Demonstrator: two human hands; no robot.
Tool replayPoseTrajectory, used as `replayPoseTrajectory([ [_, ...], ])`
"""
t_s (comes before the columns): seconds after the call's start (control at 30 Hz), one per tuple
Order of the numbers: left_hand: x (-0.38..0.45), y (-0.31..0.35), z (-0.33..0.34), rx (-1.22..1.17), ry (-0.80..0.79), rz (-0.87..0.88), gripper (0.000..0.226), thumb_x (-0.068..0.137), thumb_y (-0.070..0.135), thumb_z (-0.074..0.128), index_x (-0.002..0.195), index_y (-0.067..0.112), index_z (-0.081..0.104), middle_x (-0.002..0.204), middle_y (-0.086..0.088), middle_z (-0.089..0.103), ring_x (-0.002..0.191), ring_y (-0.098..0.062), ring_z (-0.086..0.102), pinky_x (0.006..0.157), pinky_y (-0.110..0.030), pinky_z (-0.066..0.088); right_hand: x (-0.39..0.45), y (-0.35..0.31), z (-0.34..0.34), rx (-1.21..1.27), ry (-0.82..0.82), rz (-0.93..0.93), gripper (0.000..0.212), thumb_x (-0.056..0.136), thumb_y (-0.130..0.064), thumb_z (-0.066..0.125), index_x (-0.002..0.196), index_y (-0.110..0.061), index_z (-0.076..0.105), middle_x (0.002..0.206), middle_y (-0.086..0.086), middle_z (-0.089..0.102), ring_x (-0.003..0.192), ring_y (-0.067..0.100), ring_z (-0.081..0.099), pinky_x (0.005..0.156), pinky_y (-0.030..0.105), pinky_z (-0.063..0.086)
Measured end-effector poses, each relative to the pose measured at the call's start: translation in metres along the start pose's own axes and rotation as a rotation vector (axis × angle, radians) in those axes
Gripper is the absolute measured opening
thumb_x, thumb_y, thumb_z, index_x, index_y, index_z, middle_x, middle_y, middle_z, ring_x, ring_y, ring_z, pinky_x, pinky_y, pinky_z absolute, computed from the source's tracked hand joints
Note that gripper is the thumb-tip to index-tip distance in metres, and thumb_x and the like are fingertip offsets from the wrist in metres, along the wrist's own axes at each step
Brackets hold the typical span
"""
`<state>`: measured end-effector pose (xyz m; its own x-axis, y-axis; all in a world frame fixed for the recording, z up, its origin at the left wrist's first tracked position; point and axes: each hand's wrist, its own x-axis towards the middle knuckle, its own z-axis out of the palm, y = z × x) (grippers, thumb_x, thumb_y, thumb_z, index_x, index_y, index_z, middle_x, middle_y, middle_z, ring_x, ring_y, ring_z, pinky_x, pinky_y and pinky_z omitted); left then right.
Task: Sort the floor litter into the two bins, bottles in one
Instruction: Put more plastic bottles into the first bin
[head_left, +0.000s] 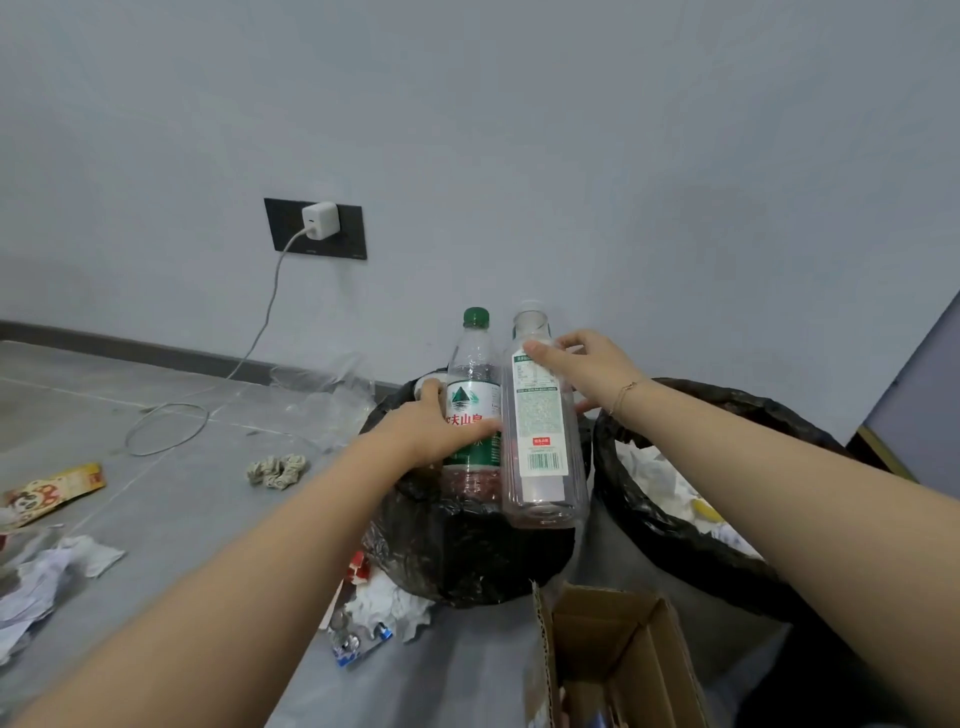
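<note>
My left hand (428, 423) grips a clear bottle with a green cap and green label (471, 374), held upright over the left bin (467, 551), which has a black bag liner. Right beside it, my right hand (587, 371) grips a taller clear bottle with a white label (540, 457), also upright over that bin's right side. The two bottles almost touch. The right bin (670, 525), also black-lined, holds white crumpled paper (660, 478).
Crumpled paper (275, 469), a colourful wrapper (52, 491), torn papers (47, 577) and a clear plastic bag (327, 395) lie on the grey floor at left. More scraps (379, 608) lie by the left bin. An open cardboard box (618, 654) sits in front. A charger cable (171, 426) trails from the wall socket.
</note>
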<state>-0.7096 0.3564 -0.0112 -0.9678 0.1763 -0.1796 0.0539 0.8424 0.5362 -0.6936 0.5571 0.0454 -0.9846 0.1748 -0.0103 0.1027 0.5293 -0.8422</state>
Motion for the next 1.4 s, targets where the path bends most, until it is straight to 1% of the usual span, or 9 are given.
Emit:
replayPoseTrajectory([
  [0.17,-0.007,-0.007,0.002,-0.155,-0.048,0.001,0.092,0.078,0.069,0.057,0.148,0.02,0.025,0.138,-0.005,0.052,0.123,-0.025,0.052,0.105,-0.038,0.041,-0.009,-0.001,0.005,-0.114,-0.102,-0.019,0.058,0.085,-0.057,0.057,0.125,-0.018,0.043,0.112,-0.003,0.054,0.078,0.011,0.06,0.057,0.029,0.053],
  [0.33,-0.014,-0.001,0.008,-0.003,0.021,0.018,0.078,0.084,0.071,0.044,0.138,0.014,0.044,0.133,-0.012,0.056,0.12,-0.03,0.053,0.099,-0.035,0.043,-0.009,0.006,0.023,-0.145,-0.28,-0.008,0.045,0.074,-0.043,0.077,0.108,-0.02,0.058,0.1,-0.005,0.066,0.093,0.014,0.065,0.088,0.031,0.051],
  [0.43,-0.016,0.001,0.007,0.133,0.053,0.059,0.054,0.092,0.062,0.037,0.106,0.016,0.062,0.107,-0.01,0.065,0.103,-0.029,0.06,0.084,-0.032,0.046,-0.009,0.002,0.022,-0.075,-0.222,-0.029,0.041,0.079,-0.032,0.075,0.11,-0.02,0.052,0.096,-0.006,0.061,0.087,0.008,0.058,0.087,0.025,0.045],
  [0.53,-0.019,-0.003,0.006,0.148,0.09,0.054,0.042,0.094,0.053,0.041,0.068,0.02,0.045,0.076,-0.007,0.054,0.078,-0.025,0.052,0.065,-0.029,0.036,-0.004,-0.004,0.011,0.031,-0.041,-0.119,0.073,0.077,-0.039,0.074,0.136,-0.015,0.038,0.118,0.002,0.057,0.093,0.015,0.06,0.074,0.025,0.049],
  [0.73,-0.02,-0.005,-0.001,0.281,0.008,0.078,0.034,0.098,0.047,0.037,0.097,0.017,0.053,0.085,-0.011,0.052,0.08,-0.025,0.047,0.054,-0.028,0.034,0.011,-0.022,0.002,0.207,0.273,-0.313,0.079,0.077,-0.048,0.072,0.141,-0.029,0.031,0.122,0.0,0.049,0.11,0.02,0.054,0.093,0.04,0.048],
  [1.07,-0.016,-0.017,0.003,-0.166,0.097,-0.014,0.088,0.088,0.048,0.058,0.149,0.006,0.011,0.13,-0.01,0.055,0.096,-0.021,0.054,0.078,-0.029,0.042,0.019,0.001,0.057,-0.327,0.037,-0.337,0.069,0.094,-0.048,0.048,0.15,-0.018,0.021,0.15,0.01,0.03,0.136,0.027,0.033,0.107,0.04,0.033],
  [1.17,-0.014,-0.022,0.004,-0.258,0.109,-0.03,0.091,0.086,0.045,0.059,0.15,0.009,0.005,0.125,-0.007,0.057,0.098,-0.021,0.057,0.08,-0.031,0.047,0.017,0.0,0.055,-0.557,0.071,-0.354,0.067,0.097,-0.054,0.034,0.151,-0.02,0.016,0.149,0.008,0.033,0.134,0.026,0.035,0.098,0.043,0.04],
  [1.27,-0.018,-0.023,0.007,-0.272,0.168,-0.018,0.071,0.086,0.039,0.057,0.142,0.007,0.026,0.116,-0.003,0.06,0.094,-0.018,0.059,0.072,-0.031,0.05,0.013,-0.002,0.052,-0.68,0.069,-0.318,0.068,0.096,-0.056,0.031,0.151,-0.021,0.013,0.144,0.011,0.038,0.125,0.029,0.044,0.087,0.042,0.044],
  [1.4,-0.026,-0.024,0.009,-0.313,0.277,0.032,0.033,0.089,0.029,0.056,0.116,0.01,0.048,0.112,-0.003,0.061,0.089,-0.016,0.057,0.066,-0.026,0.043,0.01,-0.007,0.043,-0.615,0.037,-0.281,0.053,0.09,-0.055,0.045,0.126,-0.016,0.045,0.13,0.008,0.05,0.113,0.027,0.053,0.085,0.039,0.047],
])
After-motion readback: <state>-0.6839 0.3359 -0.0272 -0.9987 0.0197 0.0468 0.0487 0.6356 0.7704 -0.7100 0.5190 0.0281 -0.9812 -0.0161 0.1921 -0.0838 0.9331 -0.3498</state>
